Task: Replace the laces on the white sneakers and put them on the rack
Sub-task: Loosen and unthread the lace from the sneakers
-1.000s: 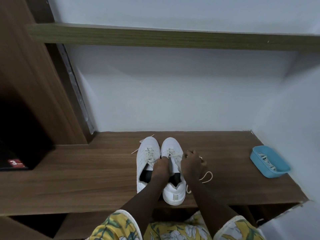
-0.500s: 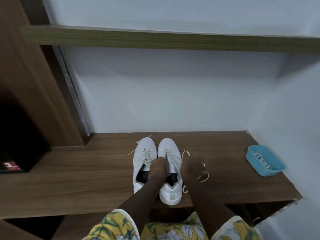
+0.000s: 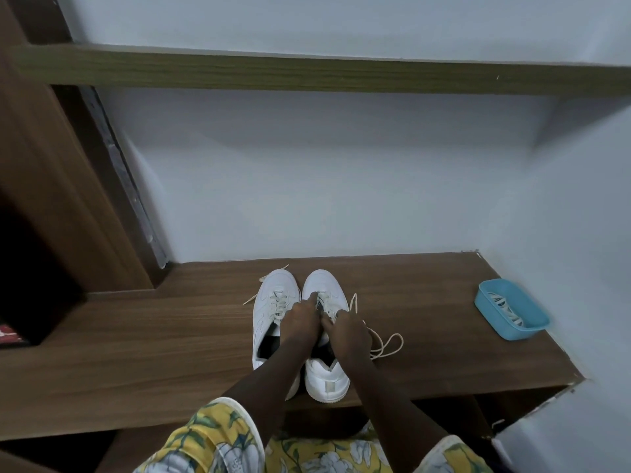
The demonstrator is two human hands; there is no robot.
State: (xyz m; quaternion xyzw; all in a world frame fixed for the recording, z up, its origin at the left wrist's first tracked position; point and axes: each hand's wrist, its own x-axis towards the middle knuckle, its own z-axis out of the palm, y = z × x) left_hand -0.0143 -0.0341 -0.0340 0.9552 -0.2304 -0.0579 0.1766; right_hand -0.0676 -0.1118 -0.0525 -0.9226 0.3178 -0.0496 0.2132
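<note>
**White sneakers (image 3: 273, 285) side by side on a wooden shelf (image 3: 153, 353), both hands at the lacing**

The left hand (image 3: 300, 320) lies over the tongue of the right sneaker (image 3: 327, 378). Its forefinger is stretched straight and presses on the lace rows near the toe; how its other fingers lie cannot be told. The right hand (image 3: 349, 332), touching it, has its fingers curled in at the same rows, pinching the cream lace (image 3: 392, 346). This flat cord runs out from under the palm and lies in loose loops on the board to the right, with one end beside the toe. The left sneaker (image 3: 264, 315), touching its mate, is smooth and white with a rounded toe. It is laced in cream, with dark lining showing at the open collar and lace ends trailing by the toe. Both toes point at the pale wall, and the right heel sits near the front edge of the brown wood-grain board. Yellow floral sleeves (image 3: 222, 435) with white cuffs cover the upper arms. Well apart at the right end stands a blue plastic tub (image 3: 532, 327) with rounded corners, striped laces (image 3: 502, 302) lying inside. Above runs an olive-toned upper shelf (image 3: 307, 71)
</note>
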